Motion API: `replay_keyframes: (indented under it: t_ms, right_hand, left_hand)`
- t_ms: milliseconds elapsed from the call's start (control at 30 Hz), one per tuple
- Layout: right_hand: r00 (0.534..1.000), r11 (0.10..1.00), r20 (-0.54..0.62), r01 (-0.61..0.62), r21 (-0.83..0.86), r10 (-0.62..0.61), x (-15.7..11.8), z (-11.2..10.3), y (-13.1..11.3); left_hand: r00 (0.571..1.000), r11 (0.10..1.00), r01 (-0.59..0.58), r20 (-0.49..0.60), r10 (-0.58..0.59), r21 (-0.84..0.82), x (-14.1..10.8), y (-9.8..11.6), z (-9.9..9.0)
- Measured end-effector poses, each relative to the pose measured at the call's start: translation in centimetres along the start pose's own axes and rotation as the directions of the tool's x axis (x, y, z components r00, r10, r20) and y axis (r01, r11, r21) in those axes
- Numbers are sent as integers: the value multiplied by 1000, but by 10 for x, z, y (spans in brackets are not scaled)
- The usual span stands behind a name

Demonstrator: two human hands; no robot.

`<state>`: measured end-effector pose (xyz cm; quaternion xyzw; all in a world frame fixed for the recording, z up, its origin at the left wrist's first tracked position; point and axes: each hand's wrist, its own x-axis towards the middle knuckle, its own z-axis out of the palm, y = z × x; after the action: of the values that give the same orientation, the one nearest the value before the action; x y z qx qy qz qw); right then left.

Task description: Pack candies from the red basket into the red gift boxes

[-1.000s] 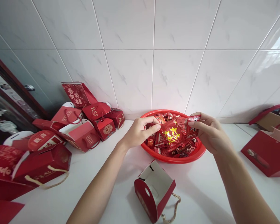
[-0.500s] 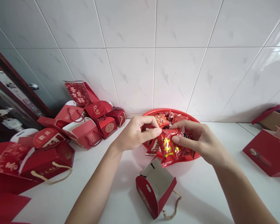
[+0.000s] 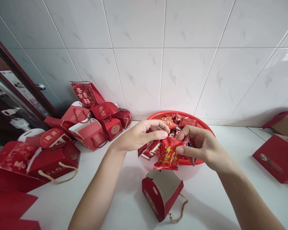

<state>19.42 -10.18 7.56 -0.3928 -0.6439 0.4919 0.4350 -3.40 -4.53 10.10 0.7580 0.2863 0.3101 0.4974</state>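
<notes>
My right hand [image 3: 201, 147] pinches a shiny red snack packet [image 3: 169, 152] with yellow characters between thumb and fingers. More packaging shows behind it, close to the same fingers. My left hand [image 3: 144, 134] is curled, its thumb and index finger close to the top of that packet. Dark red and white packets [image 3: 152, 149] stick out below the left palm, seemingly held by its hidden lower fingers. Behind both hands sits a red plastic basket [image 3: 207, 126] filled with wrapped snacks. Just below the hands, an open red gift box [image 3: 158, 196] with a rope handle stands on the white counter.
Several red gift boxes [image 3: 86, 134] crowd the left side against the tiled wall [image 3: 139, 76]. At the right stands another red box [image 3: 278, 156]. A dark door frame [image 3: 16, 83] with keys [image 3: 19, 123] hanging in its lock is at the far left.
The red packet has tilted and shifted slightly left in my right hand. My left thumb and index finger have parted a little from its top. The packets under my left palm have moved left.
</notes>
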Motion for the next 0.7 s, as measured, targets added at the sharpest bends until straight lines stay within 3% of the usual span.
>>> replay_keyframes:
  t_ms: [233, 333, 433, 533, 600, 700]
  right_hand:
    - [999, 988, 41, 29, 153, -35, 4, -6, 5]
    - [993, 985, 93, 50, 165, -66, 5, -5, 8]
    - [973, 984, 204, 72, 162, -105, 5, 0, 9]
    - [937, 996, 340, 60, 63, -78, 4, 4, 8]
    - [921, 998, 388, 58, -31, -42, 3, 3, 6]
    - [925, 986, 381, 77, -145, -16, 2, -2, 2]
  left_hand:
    - [998, 998, 59, 22, -59, -30, -2, 1, -8]
    - [983, 992, 90, 152, -102, 84, -7, 3, -10]
    - [933, 982, 94, 330, -144, 163, -13, 6, -9]
    - [861, 970, 38, 485, -154, 242, -17, 9, -3]
    - [835, 939, -14, 521, -179, 345, -18, 10, 5]
    - [859, 857, -35, 454, -237, 514, -20, 9, 18]
